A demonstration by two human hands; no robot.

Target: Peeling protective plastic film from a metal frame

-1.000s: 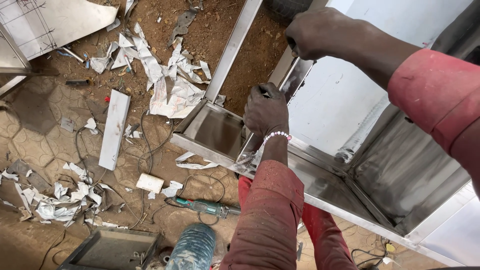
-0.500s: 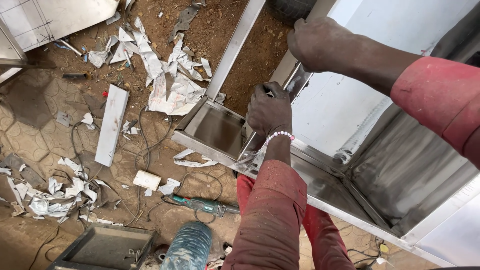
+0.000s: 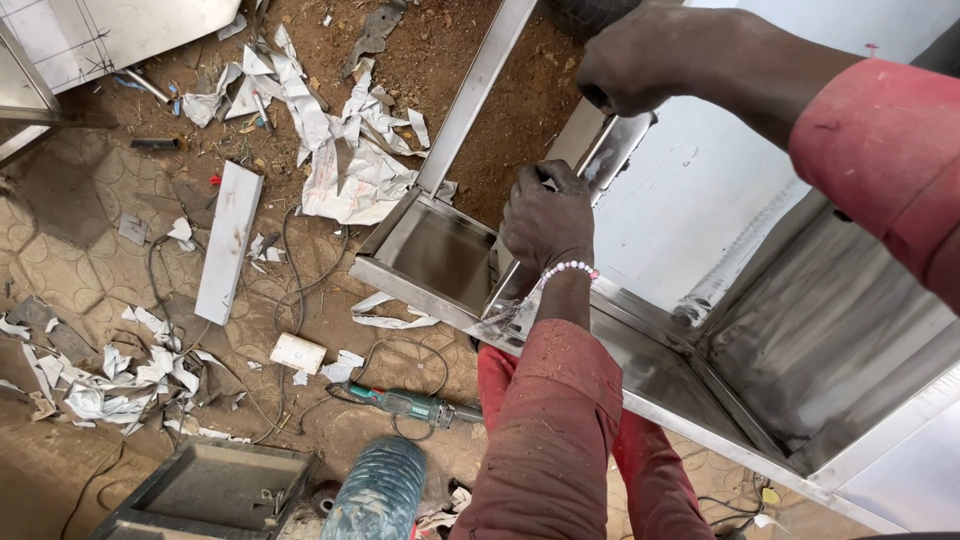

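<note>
A shiny steel strip [image 3: 600,160] is gripped by both hands where it stands against the stainless steel frame [image 3: 440,290] of a sheet-metal cabinet [image 3: 700,210]. The left hand [image 3: 548,218] is closed around the strip's lower part, a pale bead bracelet [image 3: 568,268] worn at its wrist. The right hand [image 3: 640,62] is clenched over the strip's upper end, just above the left. On the dirt and paving below, torn paper scraps [image 3: 340,160], a white flat bar [image 3: 228,240], a green power tool [image 3: 410,404] with its cable, and a dark metal tray [image 3: 215,490] are scattered. A blue ribbed bottle [image 3: 378,490] is seen beside the red trouser legs [image 3: 640,470].
</note>
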